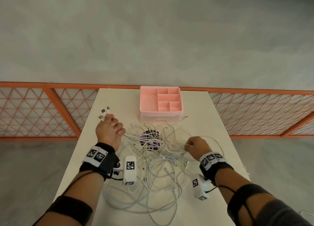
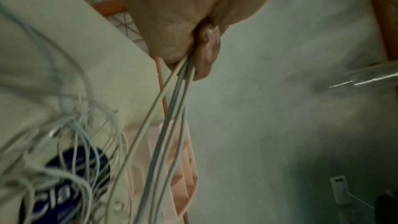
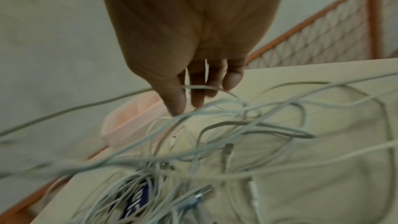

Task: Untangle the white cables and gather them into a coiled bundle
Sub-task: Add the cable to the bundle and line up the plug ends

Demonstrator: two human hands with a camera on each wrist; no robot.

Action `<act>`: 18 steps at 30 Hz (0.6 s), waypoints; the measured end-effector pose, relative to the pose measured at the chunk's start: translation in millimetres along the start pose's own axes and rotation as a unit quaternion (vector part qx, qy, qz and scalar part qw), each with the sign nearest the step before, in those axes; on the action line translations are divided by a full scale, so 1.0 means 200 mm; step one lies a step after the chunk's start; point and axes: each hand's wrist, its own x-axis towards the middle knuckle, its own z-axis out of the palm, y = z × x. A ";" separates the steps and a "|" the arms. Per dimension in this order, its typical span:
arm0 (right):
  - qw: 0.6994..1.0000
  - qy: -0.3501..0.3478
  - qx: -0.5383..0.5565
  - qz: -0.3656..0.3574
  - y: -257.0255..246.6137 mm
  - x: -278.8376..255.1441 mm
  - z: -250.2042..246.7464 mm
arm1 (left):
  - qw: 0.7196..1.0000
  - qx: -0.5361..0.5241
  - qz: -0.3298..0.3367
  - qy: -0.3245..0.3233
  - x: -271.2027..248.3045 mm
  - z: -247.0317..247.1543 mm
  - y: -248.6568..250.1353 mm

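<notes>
Left hand (image 1: 110, 132) is closed in a fist on several cable ends, plugs (image 1: 104, 114) sticking out, probably to keep sorted ends together; right hand (image 1: 197, 146) pinches one strand; cables (image 1: 158, 171) lie tangled on the worktop (image 1: 212, 123) between both.

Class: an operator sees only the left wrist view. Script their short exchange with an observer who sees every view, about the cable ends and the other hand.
Operator: What sticks out above my fist?
Observer: The left hand grips several thin white cables; their metal USB plugs fan out above it.
Operator: And the other hand?
Observer: The right hand pinches a single strand at the right side of the tangle.
</notes>
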 end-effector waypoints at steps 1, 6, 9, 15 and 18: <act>0.999 0.020 -0.009 0.026 0.05 0.01 -0.02 | 1.000 0.007 0.005 -0.006 0.01 -0.02 0.02; 0.990 0.101 0.093 0.010 -0.01 0.03 -0.18 | 0.992 0.116 0.020 -0.046 -0.05 0.03 -0.02; 0.967 0.066 0.240 -0.062 -0.19 0.01 -0.26 | 0.976 0.196 0.032 -0.090 -0.13 0.10 -0.11; 0.921 -0.034 0.349 -0.170 -0.52 -0.12 -0.33 | 0.951 0.252 0.059 -0.168 -0.22 0.25 -0.22; 0.897 -0.066 0.395 -0.187 -0.60 -0.16 -0.32 | 0.938 0.284 0.072 -0.184 -0.24 0.28 -0.25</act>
